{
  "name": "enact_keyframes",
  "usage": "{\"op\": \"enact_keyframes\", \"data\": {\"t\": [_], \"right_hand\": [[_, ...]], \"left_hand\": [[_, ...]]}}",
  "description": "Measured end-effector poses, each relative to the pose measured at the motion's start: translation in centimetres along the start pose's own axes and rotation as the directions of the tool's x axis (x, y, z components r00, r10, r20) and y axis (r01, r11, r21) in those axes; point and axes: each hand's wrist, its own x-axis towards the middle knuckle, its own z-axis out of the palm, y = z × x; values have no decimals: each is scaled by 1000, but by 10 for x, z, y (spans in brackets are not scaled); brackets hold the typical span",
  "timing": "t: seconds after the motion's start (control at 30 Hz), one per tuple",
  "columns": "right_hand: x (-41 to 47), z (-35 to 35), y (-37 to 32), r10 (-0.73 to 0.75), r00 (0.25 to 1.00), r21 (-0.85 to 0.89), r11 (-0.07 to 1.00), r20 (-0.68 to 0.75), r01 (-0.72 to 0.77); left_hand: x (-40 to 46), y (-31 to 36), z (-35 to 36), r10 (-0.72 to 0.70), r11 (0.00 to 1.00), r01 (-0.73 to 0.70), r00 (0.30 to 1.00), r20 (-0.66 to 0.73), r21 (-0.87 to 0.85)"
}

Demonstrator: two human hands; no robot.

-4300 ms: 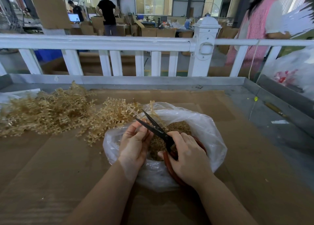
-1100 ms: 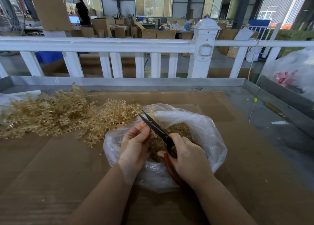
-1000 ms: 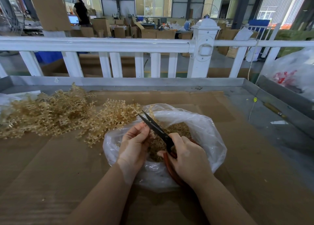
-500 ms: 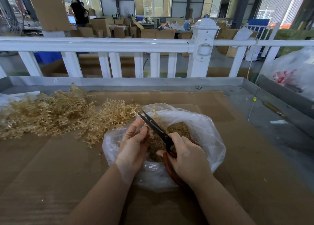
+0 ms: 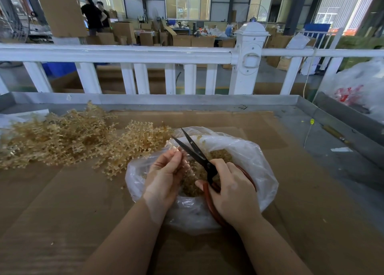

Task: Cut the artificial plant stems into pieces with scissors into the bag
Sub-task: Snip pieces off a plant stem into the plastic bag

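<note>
Scissors point(image 5: 194, 150) with black blades and red handles sit in the right hand point(image 5: 232, 193), whose fingers are curled round the handle loops. The blades stand parted in a narrow V, tips pointing up and to the left above the far rim of the bag point(image 5: 257, 160). The left hand point(image 5: 164, 175) is held over the near left part of the bag's mouth, its thumb and fingertips point(image 5: 179, 153) bunched together and pinching a short pale stem point(image 5: 173, 147). That stem pokes up out of the fingertips and lies just beside the lower blade, at or close to the opening between the two blades; whether metal touches it cannot be told. The left fingertips are close to the blades, a little below and left of them.

The bag is thin clear plastic, open at the top and slumped on a sheet of brown cardboard point(image 5: 62, 212) covering the table. Inside it lies a heap of small tan cut pieces point(image 5: 195, 181), directly under both hands. To the left of the bag, on the cardboard, sprawls a big pile of uncut tan plant stems point(image 5: 68, 135), its nearest sprigs touching the bag's left rim. A white railing point(image 5: 124, 53) runs along behind the table, and another white plastic bag point(image 5: 361, 87) shows at the far right.
</note>
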Motion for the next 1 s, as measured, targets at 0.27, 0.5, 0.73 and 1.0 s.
{"op": "enact_keyframes", "data": {"t": [0.27,0.5,0.73,1.0], "right_hand": [[1,0,0,-28,998,-38,999,62,31],[1,1,1,-31,994,-79,996,102,40],[2,-1,-1,-38,993,-66,997,112,46],[3,-3,-4,-43,989,-82,995,140,55]], "left_hand": [[-1,0,0,-1,1000,1,999,36,15],[0,0,0,-3,999,2,1000,31,39],[-2,1,2,-21,995,15,998,58,100],[-3,3,1,-50,983,31,994,102,179]]}}
